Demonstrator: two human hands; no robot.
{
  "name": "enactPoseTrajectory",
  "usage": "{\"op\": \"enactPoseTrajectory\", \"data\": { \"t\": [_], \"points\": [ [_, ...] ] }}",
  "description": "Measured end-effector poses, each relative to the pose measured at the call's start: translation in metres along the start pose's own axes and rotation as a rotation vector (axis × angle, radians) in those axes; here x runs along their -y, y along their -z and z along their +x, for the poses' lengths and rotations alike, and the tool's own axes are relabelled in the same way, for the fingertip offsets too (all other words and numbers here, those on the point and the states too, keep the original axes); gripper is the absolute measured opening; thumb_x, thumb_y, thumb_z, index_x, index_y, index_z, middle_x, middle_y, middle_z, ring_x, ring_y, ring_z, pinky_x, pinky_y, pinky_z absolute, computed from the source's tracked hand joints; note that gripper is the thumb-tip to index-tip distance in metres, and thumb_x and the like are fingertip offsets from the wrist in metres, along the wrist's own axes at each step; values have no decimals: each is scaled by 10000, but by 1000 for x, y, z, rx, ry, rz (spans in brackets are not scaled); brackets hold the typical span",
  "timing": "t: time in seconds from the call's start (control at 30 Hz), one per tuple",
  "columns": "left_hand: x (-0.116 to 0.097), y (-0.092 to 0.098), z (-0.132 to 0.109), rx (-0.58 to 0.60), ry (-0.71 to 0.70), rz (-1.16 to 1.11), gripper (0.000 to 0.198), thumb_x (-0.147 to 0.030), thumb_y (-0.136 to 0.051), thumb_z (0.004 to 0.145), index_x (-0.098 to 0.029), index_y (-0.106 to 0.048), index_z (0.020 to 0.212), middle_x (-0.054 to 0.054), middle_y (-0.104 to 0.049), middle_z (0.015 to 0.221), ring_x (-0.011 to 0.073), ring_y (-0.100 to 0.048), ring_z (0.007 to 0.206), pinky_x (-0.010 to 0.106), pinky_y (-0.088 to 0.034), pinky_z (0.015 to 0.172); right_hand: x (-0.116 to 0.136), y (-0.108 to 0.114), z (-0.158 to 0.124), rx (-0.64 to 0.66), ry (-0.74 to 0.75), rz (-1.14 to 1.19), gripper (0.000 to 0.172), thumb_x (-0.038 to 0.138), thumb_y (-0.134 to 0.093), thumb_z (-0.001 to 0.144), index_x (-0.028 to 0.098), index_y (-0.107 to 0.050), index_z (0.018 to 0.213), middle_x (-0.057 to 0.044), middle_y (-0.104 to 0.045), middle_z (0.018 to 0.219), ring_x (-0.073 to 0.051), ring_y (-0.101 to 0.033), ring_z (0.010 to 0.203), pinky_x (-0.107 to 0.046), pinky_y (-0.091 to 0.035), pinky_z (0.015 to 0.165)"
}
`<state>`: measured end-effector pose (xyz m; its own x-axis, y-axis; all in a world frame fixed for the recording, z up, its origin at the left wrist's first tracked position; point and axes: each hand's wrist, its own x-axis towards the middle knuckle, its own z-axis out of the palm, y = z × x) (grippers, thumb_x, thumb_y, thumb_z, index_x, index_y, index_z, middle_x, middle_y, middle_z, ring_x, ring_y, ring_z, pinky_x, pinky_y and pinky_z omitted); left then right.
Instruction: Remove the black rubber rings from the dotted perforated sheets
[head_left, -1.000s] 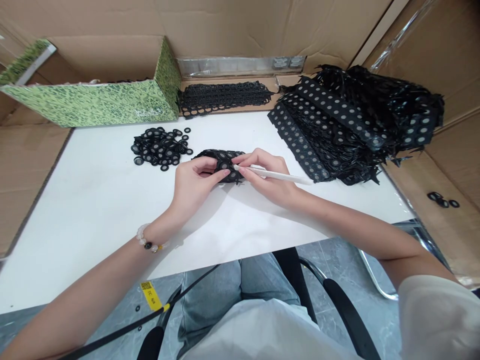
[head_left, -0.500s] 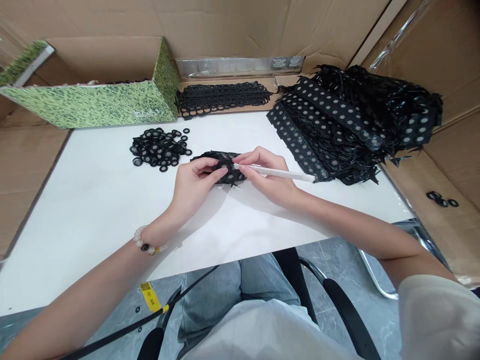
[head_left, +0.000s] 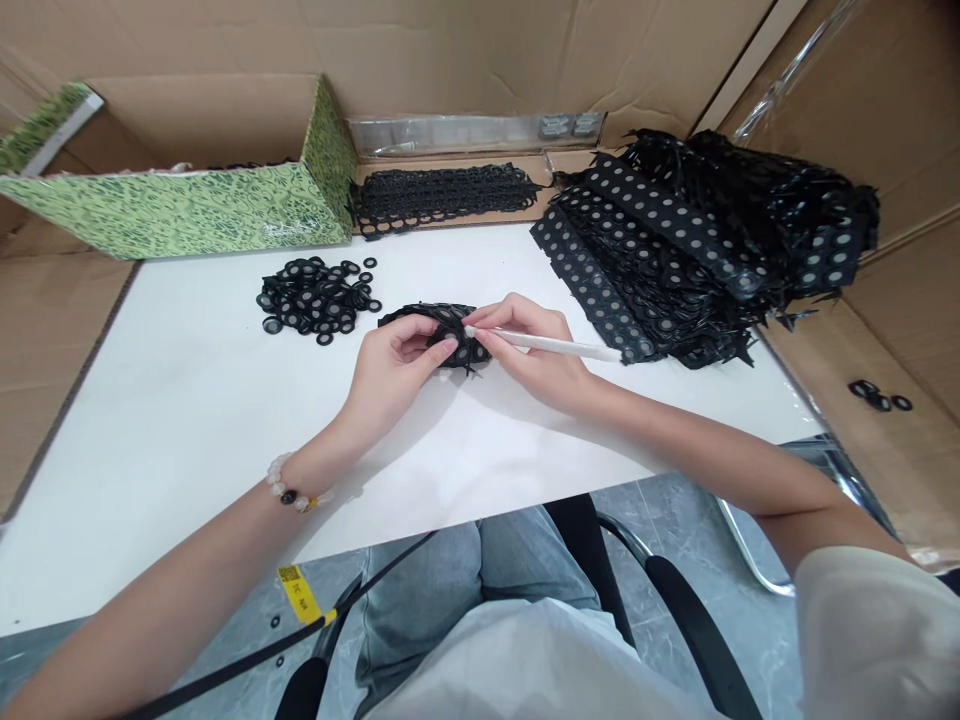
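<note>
A black perforated rubber sheet (head_left: 466, 352) is bunched at the middle of the white table, between my hands. My left hand (head_left: 397, 370) grips its left side with thumb and fingers. A thin white stick-like tool (head_left: 559, 345) is pinched in my right hand (head_left: 532, 350), its tip touching the sheet beside my left thumb. Left of my hands lies a loose pile of small black rings (head_left: 315, 298). Whether a single ring is between my left fingertips cannot be made out.
On the right is a large heap of black dotted sheets (head_left: 660, 260). Holed black strips (head_left: 450, 195) lie at the back, beside a green patterned box (head_left: 202, 210). Several rings (head_left: 877, 398) rest on cardboard at the far right. A cable (head_left: 262, 655) crosses below the table (head_left: 187, 420).
The view has shifted very slightly. Both hands keep their holds, with the tool tip at nearly the same spot on the sheet.
</note>
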<state>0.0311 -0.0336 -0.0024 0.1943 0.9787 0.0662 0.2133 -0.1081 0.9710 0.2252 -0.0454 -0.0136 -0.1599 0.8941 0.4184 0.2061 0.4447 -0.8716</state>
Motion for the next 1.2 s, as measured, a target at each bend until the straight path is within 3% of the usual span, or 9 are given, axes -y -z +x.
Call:
{"op": "enactPoseTrajectory", "data": {
  "t": [0.2, 0.33, 0.57, 0.67, 0.73, 0.83, 1.0, 1.2],
  "points": [
    [7, 4, 3, 131, 89, 46, 397, -388, -822, 710, -151, -726, 1013, 88, -779, 1036, 247, -709, 941, 331, -572, 804, -1, -1, -2, 74, -75, 150, 237, 458, -661, 926, 225, -618, 920, -53, -778, 1069, -190, -733, 994, -382, -580, 903],
    [11, 7, 5, 167, 81, 123, 350, -411, -792, 753, -156, -770, 992, 79, -791, 1006, 261, -717, 939, 347, -581, 798, 2, -2, -3, 73, -101, 142, 214, 425, -674, 913, 220, -619, 881, -56, -777, 1067, -200, -727, 1003, -383, -572, 888],
    [7, 8, 6, 243, 314, -113, 379, -371, -854, 659, -140, -746, 940, 71, -773, 804, 197, -709, 607, 315, -592, 590, -1, 5, 1, 28, -139, 74, 162, 361, -686, 895, 210, -655, 845, -36, -780, 968, -190, -712, 881, -363, -551, 833],
    [7, 9, 7, 212, 243, -43, 249, -366, -822, 713, -146, -713, 759, 43, -715, 634, 155, -637, 524, 268, -524, 529, -2, 6, 1, 44, -133, 44, 136, 332, -685, 894, 209, -666, 839, -31, -774, 934, -185, -702, 847, -353, -543, 808],
    [7, 9, 7, 193, 197, 8, 264, -381, -793, 751, -161, -672, 671, 24, -663, 550, 138, -579, 480, 252, -457, 478, -2, 5, 1, 71, -127, 33, 135, 324, -695, 885, 207, -667, 822, -31, -771, 922, -186, -700, 845, -351, -540, 804],
    [7, 9, 7, 156, 140, 77, 255, -382, -760, 780, -175, -660, 667, -2, -626, 511, 129, -520, 445, 245, -370, 432, -2, 5, 1, 81, -123, 34, 138, 332, -701, 881, 208, -671, 827, -31, -772, 925, -189, -702, 861, -352, -539, 813],
    [7, 6, 2, 92, 24, 184, 223, -359, -741, 788, -168, -693, 684, 13, -692, 621, 139, -559, 540, 243, -378, 482, -1, 6, 1, 22, -124, 61, 176, 381, -695, 886, 212, -671, 845, -28, -781, 945, -186, -703, 858, -345, -541, 793],
    [4, 4, 0, 64, 1, 151, 213, -352, -722, 805, -171, -694, 695, 1, -687, 635, 130, -548, 548, 240, -398, 514, 3, 8, 2, 1, -127, 78, 227, 436, -701, 882, 220, -654, 831, -28, -776, 918, -193, -702, 836, -346, -539, 757]
  ]
}}
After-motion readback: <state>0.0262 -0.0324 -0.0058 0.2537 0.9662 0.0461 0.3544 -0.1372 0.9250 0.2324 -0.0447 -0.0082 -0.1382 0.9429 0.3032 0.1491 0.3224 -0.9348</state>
